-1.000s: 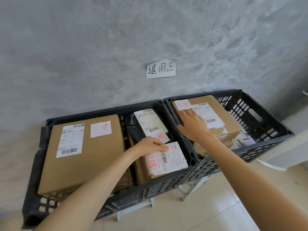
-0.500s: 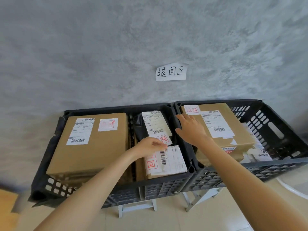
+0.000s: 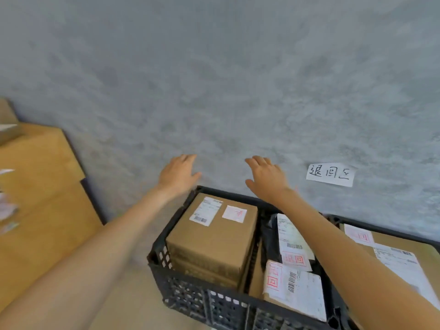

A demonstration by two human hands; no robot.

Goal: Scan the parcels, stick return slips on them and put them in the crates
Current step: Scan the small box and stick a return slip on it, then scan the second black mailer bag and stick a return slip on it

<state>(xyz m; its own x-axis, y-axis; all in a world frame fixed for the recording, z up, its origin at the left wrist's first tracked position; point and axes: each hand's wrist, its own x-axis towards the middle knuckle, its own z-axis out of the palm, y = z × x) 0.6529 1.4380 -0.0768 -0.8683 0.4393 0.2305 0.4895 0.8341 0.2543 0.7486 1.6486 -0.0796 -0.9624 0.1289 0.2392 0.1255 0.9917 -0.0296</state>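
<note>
Both hands raised in front of the grey wall, above the far rim of the left crate, holding nothing. Left hand (image 3: pixel 177 173): fingers extended and relaxed, thumb spread, touching nothing. Right hand (image 3: pixel 266 176): fingers likewise straight and released, palm down, free of every parcel.

Two black perforated plastic crates side by side: left crate (image 3: pixel 214 303) seen almost whole, right crate (image 3: pixel 381 228) cut off by the frame edge.

In the left crate, three parcels visible: a large brown cardboard box (image 3: pixel 214 241) with a white shipping label and a pale return slip on its top face; a black plastic mailer bag (image 3: pixel 270 236) beside it, bearing a white label and a red-stamped slip; a flat parcel (image 3: pixel 296 292) nearest the camera, label-covered, with barcode and red stamp. Further boxes beneath the large one only partly visible.

In the right crate, one brown cardboard parcel (image 3: pixel 392 241), partly hidden by the right forearm.

White handwritten paper sign (image 3: pixel 330 174) stuck on the wall. Wooden tabletop (image 3: pixel 40 186) at left, with blurred, unidentifiable items at the frame edge.
</note>
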